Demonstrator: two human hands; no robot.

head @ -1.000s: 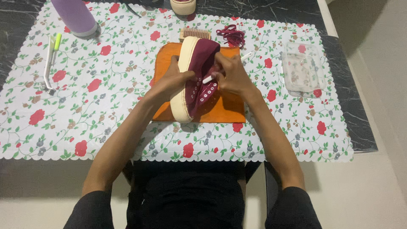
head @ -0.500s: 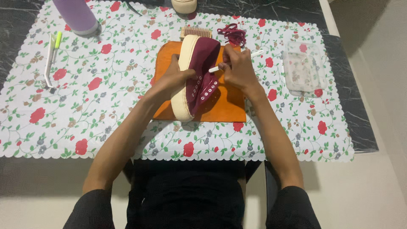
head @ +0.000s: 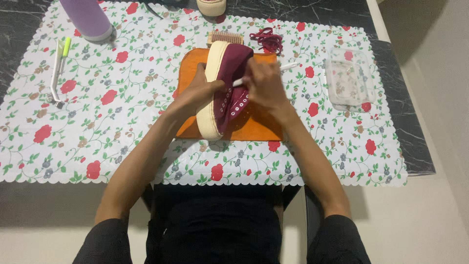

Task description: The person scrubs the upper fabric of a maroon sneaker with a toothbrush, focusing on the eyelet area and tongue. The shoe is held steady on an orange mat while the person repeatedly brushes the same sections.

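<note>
Shoe [head: 225,88] is clasped on edge by left hand [head: 198,93]; white brush [head: 288,66] is gripped by right hand [head: 264,85]; laces [head: 266,39] at one o'clock.

Right hand [head: 264,85] slid white brush [head: 286,67] lower across maroon shoe [head: 232,83]; shoe tilted slightly.

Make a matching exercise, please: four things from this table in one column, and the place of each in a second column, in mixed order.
Things:
1. maroon shoe
2. clear plastic container
3. purple bottle
4. maroon laces

Places:
A. far left corner of the floral cloth
B. right part of the cloth
C. between both hands, above the orange mat
D. just behind the mat, to the right of the wooden brush

Pairs: 1-C, 2-B, 3-A, 4-D
</note>
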